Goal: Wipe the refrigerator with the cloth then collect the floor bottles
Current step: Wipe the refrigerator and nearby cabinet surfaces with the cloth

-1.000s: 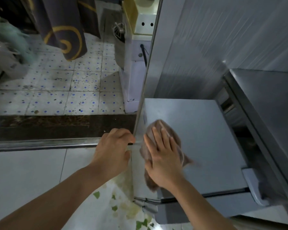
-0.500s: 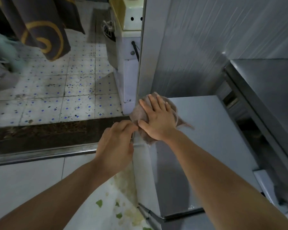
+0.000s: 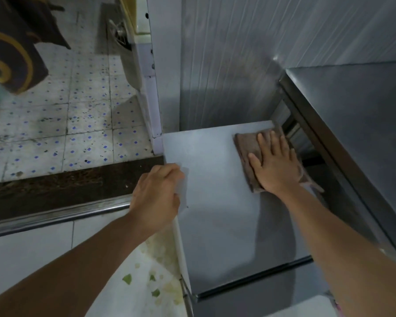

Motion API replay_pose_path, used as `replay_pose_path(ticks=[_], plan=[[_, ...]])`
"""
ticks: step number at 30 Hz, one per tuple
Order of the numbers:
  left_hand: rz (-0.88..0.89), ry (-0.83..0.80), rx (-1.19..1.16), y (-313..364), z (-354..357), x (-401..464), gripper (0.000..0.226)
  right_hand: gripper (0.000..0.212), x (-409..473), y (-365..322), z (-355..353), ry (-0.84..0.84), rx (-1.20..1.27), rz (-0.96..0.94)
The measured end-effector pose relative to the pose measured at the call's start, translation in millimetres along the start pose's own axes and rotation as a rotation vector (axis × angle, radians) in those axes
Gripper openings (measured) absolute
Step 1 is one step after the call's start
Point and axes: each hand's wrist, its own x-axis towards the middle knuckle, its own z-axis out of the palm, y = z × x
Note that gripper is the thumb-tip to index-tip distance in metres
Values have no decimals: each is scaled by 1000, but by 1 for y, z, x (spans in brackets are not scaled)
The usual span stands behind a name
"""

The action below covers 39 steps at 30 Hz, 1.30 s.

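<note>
I look down on the grey top of a small refrigerator [image 3: 215,213]. A brown cloth [image 3: 247,147] lies flat on its far right corner. My right hand [image 3: 274,163] presses on the cloth with fingers spread and flat. My left hand [image 3: 156,197] curls over the refrigerator's left edge and grips it. No bottles show in this view.
A steel counter [image 3: 357,124] stands close on the right, with a dark gap between it and the refrigerator. A ribbed metal wall [image 3: 238,65] rises behind. To the left are a dotted tile floor [image 3: 66,124], a dark threshold with a metal rail [image 3: 55,213], and a white appliance [image 3: 144,72].
My right hand has slid the cloth from the near left part of the top, past the far left corner, to the far right corner. My left hand has kept its hold on the left edge.
</note>
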Motion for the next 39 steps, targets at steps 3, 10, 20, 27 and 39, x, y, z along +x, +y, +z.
replay_pose_path(ticks=[3,10,20,27,39], plan=[[-67,-44,-70,4,-3,0,56,70,-47,-39,-4,-27,0,-42],[-212,-83,-236,4,-16,-20,67,58,-142,-125,0,-66,132,-397],[49,-44,-53,42,13,-51,59,62,-91,34,-16,-128,-55,37],[89,-47,-40,44,14,-64,58,81,-166,25,-17,-104,-76,47],[120,-107,-219,39,6,-74,54,63,-244,-94,-2,-14,162,-5]])
